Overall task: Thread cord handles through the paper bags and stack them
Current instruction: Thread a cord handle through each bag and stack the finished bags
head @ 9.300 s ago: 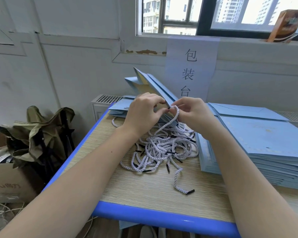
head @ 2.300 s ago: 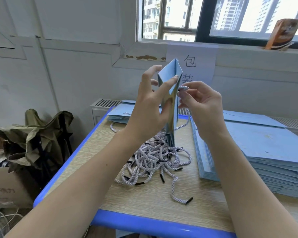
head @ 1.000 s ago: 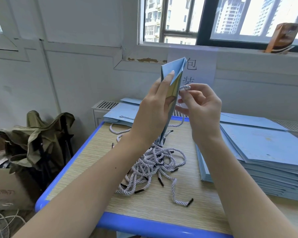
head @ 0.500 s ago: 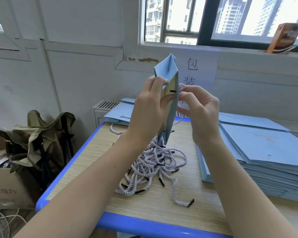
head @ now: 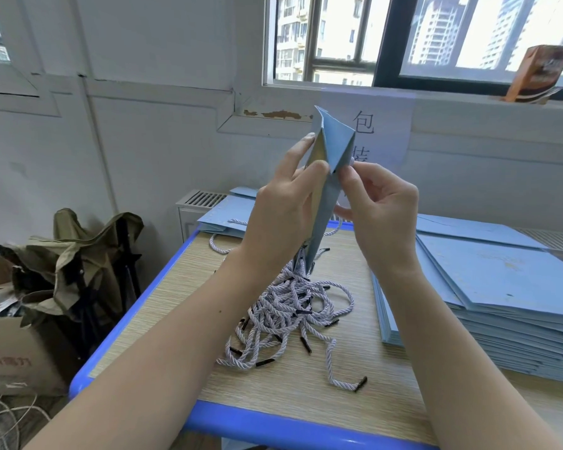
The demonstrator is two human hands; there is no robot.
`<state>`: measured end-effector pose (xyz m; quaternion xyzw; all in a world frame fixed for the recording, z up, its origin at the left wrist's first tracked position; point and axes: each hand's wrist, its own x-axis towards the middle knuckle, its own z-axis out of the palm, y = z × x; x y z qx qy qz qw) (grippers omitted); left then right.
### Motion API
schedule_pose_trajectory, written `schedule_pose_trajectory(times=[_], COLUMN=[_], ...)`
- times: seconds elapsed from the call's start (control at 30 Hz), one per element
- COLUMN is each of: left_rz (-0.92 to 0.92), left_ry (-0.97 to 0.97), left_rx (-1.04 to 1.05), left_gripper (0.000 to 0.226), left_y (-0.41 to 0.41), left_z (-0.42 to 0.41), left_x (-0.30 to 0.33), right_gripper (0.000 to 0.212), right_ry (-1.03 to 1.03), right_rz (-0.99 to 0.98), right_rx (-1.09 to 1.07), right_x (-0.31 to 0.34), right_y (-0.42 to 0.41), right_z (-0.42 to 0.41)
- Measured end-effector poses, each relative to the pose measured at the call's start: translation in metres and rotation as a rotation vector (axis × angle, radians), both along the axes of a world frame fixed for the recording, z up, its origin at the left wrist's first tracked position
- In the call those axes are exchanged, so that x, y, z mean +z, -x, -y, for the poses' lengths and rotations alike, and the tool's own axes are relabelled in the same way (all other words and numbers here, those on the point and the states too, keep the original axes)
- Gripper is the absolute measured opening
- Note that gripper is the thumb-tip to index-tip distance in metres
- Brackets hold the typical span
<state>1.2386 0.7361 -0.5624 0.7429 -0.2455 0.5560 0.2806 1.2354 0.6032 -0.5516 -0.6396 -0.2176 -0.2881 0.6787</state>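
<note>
Surface (head: 338,397): wood-grain top, blue edging, taken as landmark. Right side of surface: tall stack of flat blue bags (head: 501,287), unthreaded by appearance. Far left corner of surface: few flat bags with cord showing (head: 223,219), apparently finished ones. Centre of surface: loose heap of pale twisted cords (head: 290,313) with black tips.

Above centre of surface: paper bag (head: 327,177), light blue, held edge-on, mouth spread slightly.

Left hand (head: 283,216): gripping bag's edge, thumb and fingers pinching it. Right hand (head: 381,206): fingertips pinching something small against bag's side, likely cord (head: 352,161); barely visible.

Step judged: threading handle through hole. Next move calls for pulling cord through, then laying bag on finished pile.
</note>
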Motion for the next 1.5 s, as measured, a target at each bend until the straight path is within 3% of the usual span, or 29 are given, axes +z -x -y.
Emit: schedule_pose_trajectory(times=[0.07, 0.37, 0.63, 0.87, 1.2, 1.5], left_rz=[0.01, -0.089, -0.07, -0.092, -0.077, -0.105], left_ry=[0.046, 0.008, 0.122, 0.111, 0.035, 0.122], left_rx=[0.039, 0.033, -0.004, 0.012, 0.009, 0.072], left_gripper=[0.02, 0.031, 0.022, 0.008, 0.018, 0.012], left_y=[-0.003, -0.005, -0.002, 0.001, 0.0, -0.005], left_z=[-0.002, 0.004, 0.004, 0.009, 0.009, -0.001], left_x=[-0.002, -0.003, 0.001, 0.0, 0.001, 0.002], right_gripper=[0.018, 0.019, 0.016, 0.017, 0.017, 0.017], right_ry=[-0.021, 0.015, 0.008, -0.037, -0.004, 0.03], right_rz=[-0.001, 0.013, 0.01, -0.005, 0.03, 0.034], right_rx=[-0.011, 0.007, 0.048, 0.039, -0.035, -0.106], right_x=[0.001, 0.0, 0.001, 0.001, 0.0, -0.001], right_y=[-0.001, -0.004, 0.001, 0.002, 0.003, -0.002], right_z=[0.002, 0.004, 0.0, 0.0, -0.001, 0.002])
